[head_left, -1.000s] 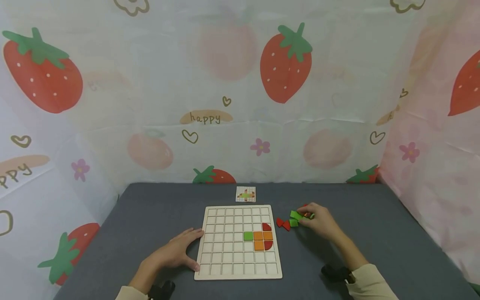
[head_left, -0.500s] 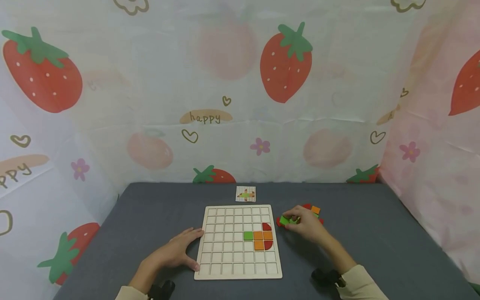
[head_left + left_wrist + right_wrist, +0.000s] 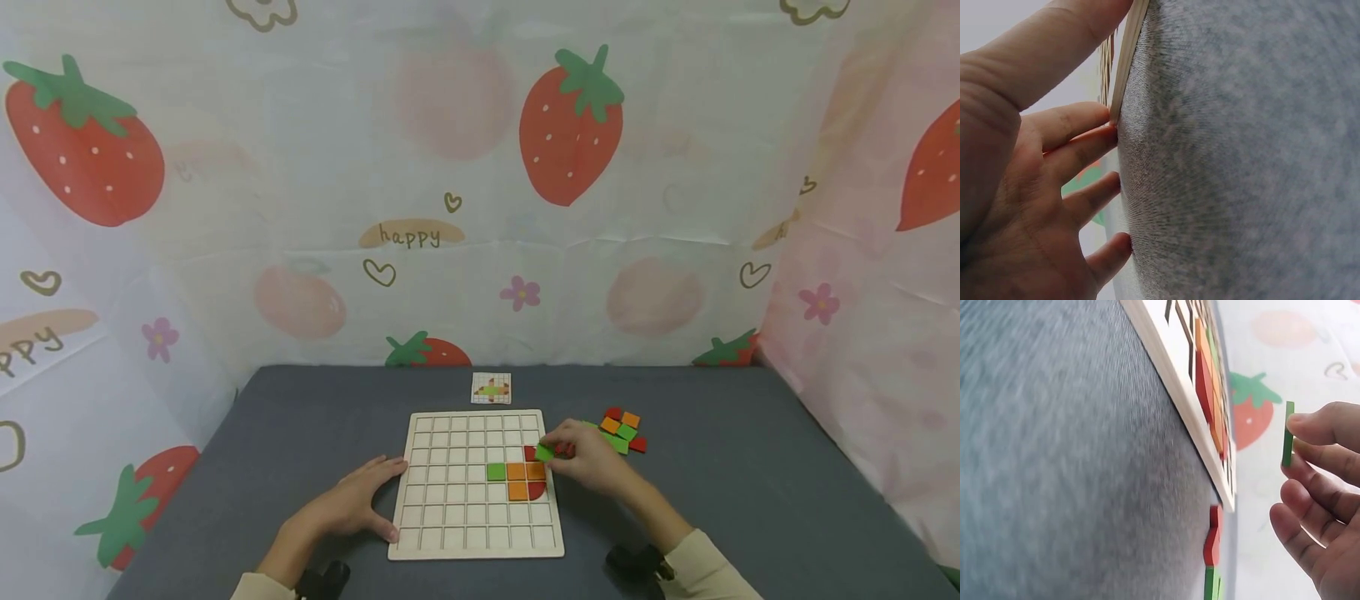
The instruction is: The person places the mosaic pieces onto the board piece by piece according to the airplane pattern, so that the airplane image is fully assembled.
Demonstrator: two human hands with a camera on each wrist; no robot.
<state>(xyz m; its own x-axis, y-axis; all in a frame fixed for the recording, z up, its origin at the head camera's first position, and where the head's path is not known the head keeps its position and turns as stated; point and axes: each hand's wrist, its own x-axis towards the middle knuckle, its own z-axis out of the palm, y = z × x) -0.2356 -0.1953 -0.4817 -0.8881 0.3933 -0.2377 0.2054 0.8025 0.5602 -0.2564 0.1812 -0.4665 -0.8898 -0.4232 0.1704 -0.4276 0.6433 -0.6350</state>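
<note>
A pale wooden grid board (image 3: 457,517) lies on the dark table. My left hand (image 3: 348,500) rests at its left edge, thumb and fingertips touching the rim, the other fingers spread on the cloth. Between thumb and fingers, my right hand (image 3: 592,458) pinches a green square tile (image 3: 1288,434), held above the board's right edge. In the grid sit a green tile (image 3: 497,472), orange tiles (image 3: 517,472) and a red rounded tile (image 3: 537,491); another red one (image 3: 530,453) is partly covered by the held tile.
Right of the board lies a loose pile of green, orange and red tiles (image 3: 627,432), partly behind the right hand. A small pattern card (image 3: 491,388) lies beyond the board's far edge. A strawberry-print curtain (image 3: 450,192) hangs behind the table.
My right hand has picked a green tile from the pile and moved left with it to the board's right edge. More of the pile shows now. The left hand has stayed still.
</note>
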